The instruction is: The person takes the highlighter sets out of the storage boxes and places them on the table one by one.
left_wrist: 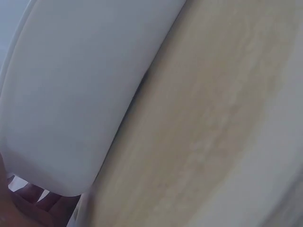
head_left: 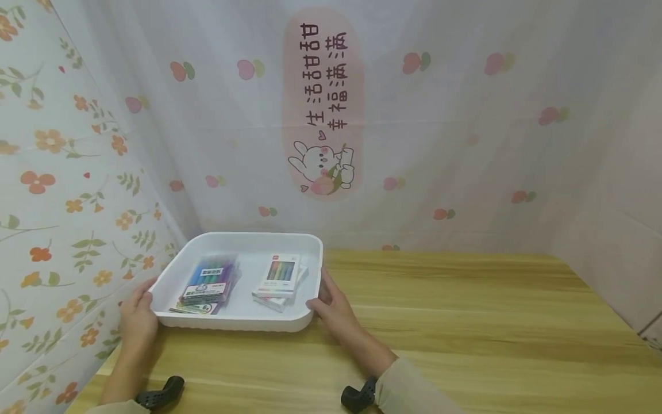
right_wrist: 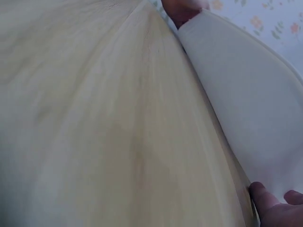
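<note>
A white plastic tray (head_left: 238, 322) is at the left of the table in the head view. My left hand (head_left: 138, 315) grips its left end, and my right hand (head_left: 335, 307) holds the right end with the thumb at the rim. Inside, on the left, lies a clear pack of coloured pens (head_left: 209, 282) over another pack (head_left: 195, 309). To the right, a white box with a picture of coloured sticks (head_left: 279, 276) overlaps a second white box (head_left: 274, 303). Both wrist views show the tray's outer wall (left_wrist: 85, 94) close to the tabletop; whether it touches is unclear.
The wood-grain table (head_left: 465, 322) extends to the right. Behind it hangs a pale curtain (head_left: 445, 132) with a rabbit print, and a flowered curtain (head_left: 67, 230) closes off the left side. Black curved devices (head_left: 162, 394) sit at both wrists.
</note>
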Tool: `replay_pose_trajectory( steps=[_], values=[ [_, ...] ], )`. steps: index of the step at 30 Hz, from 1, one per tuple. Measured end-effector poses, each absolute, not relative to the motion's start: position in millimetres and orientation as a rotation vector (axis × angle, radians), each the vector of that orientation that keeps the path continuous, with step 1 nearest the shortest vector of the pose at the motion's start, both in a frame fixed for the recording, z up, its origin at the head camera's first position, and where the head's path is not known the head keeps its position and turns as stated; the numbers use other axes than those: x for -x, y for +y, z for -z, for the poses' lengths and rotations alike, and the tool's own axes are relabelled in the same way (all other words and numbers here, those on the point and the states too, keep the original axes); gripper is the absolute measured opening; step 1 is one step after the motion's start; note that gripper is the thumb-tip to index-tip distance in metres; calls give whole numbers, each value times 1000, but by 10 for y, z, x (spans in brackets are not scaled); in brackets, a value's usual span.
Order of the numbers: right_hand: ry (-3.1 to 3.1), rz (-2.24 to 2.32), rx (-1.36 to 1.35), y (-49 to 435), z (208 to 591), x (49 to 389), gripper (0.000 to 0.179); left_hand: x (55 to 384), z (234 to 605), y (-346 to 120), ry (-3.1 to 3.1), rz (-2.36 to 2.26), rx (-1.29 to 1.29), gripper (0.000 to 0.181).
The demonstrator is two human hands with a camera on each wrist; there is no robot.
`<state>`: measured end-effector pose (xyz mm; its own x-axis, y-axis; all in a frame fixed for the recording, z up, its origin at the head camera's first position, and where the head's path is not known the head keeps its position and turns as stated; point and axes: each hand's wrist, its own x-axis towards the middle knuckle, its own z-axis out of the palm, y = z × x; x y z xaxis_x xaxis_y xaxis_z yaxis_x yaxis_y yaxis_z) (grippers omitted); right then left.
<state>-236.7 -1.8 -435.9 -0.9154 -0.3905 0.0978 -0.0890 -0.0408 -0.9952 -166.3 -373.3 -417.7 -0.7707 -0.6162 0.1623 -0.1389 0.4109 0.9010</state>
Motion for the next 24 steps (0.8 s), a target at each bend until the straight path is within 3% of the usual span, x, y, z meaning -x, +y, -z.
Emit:
replay_pose_trajectory(
  steps=[24],
  values=[
    [2087, 2067, 459, 522, 4392, 2305, 82, 1612, 4295, -3353, -2245, 1384, -459, 52]
  ],
)
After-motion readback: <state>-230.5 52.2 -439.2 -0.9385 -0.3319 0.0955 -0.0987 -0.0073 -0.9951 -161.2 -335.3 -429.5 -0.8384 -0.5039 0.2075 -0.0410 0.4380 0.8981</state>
